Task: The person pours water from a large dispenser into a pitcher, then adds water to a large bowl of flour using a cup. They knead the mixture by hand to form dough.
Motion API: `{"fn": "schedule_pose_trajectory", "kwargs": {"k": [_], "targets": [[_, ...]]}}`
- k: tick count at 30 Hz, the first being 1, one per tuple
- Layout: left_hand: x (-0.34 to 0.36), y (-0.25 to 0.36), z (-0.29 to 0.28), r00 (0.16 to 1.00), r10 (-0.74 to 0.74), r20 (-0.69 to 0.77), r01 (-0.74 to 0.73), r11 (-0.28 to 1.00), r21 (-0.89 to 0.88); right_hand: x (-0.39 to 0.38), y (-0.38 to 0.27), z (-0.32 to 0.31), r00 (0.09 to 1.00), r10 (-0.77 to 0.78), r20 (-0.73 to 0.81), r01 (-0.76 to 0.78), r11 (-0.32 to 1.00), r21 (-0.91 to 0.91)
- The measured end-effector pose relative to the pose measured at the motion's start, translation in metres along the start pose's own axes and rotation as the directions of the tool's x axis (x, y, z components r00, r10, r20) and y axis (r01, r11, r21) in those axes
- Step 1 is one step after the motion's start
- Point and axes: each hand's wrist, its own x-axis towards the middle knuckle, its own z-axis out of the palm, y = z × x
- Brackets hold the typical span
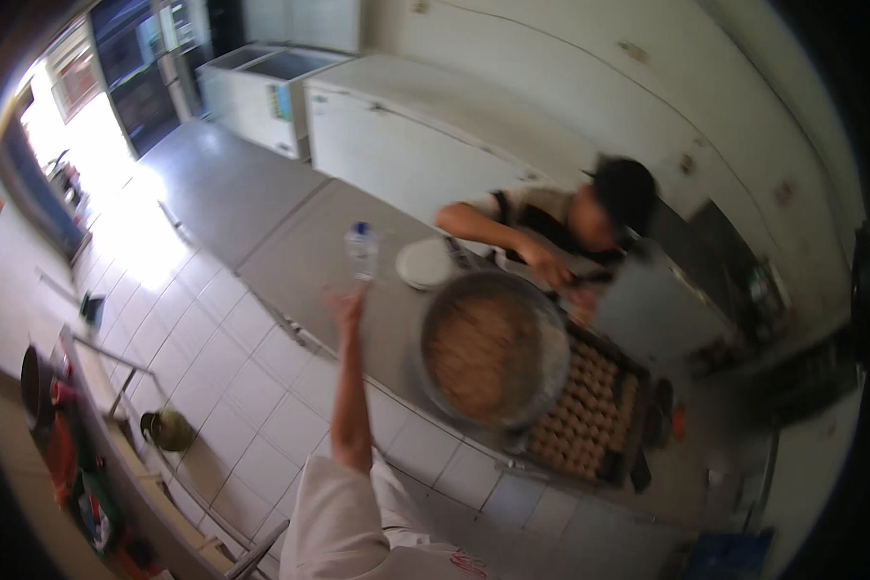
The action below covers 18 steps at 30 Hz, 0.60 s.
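Note:
My left hand (346,307) reaches out over the near edge of the metal worktable (304,253), its fingers spread and blurred. It appears to hold nothing. Just beyond the fingertips stands a clear plastic bottle (362,255) with a blue cap; whether they touch it I cannot tell. To the right of the bottle sits a round white lid or plate (425,264). A large metal pot (425,360) holds a light brown, lumpy mixture (478,353). Beside it lies a dark tray (638,425) with rows of small round brown pieces (585,411). My right hand is out of view.
Across the table a person (551,227) in a black cap bends over the pot's far rim, hands (549,269) near it. White chest freezers (406,145) line the wall. A green gas cylinder (171,430) stands on the tiled floor near a side bench (130,435).

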Motion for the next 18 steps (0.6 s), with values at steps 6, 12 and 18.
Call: {"fn": "schedule_pose_trajectory", "kwargs": {"k": [6, 12, 18], "targets": [[-0.413, 0.098, -0.099, 0.837, 0.538, -0.1, -0.513, 0.707, -0.487, -0.088, 0.333, -0.059, 0.998, -0.006, -0.068, -0.023, 0.909, -0.416], [-0.916, 0.175, -0.054, -0.061, 0.738, 0.672, 0.072, 0.675, -0.735, -0.085, 0.361, -0.155, 0.518, -0.199, -0.832, 0.696, 0.663, 0.275], [-1.328, 0.052, -0.019, -0.942, 0.256, 0.216, 0.08, 0.799, -0.596, -0.012, 0.379, -0.324, 0.12, 0.065, -0.991, 0.752, 0.646, 0.133]]}}
